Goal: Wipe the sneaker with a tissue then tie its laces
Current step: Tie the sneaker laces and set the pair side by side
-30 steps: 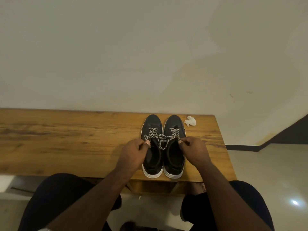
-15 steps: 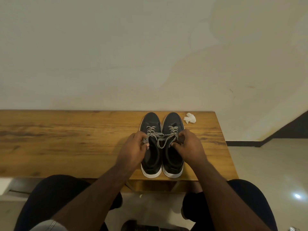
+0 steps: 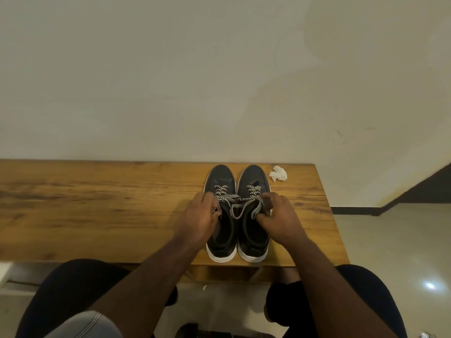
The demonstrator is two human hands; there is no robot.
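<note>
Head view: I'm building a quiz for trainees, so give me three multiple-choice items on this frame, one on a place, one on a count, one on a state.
1. Where does the tissue lie?
A. inside a sneaker
B. on the table's far right corner
C. on the floor

2. How many sneakers stand on the table?
A. one
B. two
C. three

3. What are the hands doing?
A. wiping with the tissue
B. resting in the lap
C. gripping the laces

Answers:
1 B, it sits crumpled beside the right sneaker's toe.
2 B, the left sneaker stands alongside.
3 C, the left hand and right hand each pinch lace.
</note>
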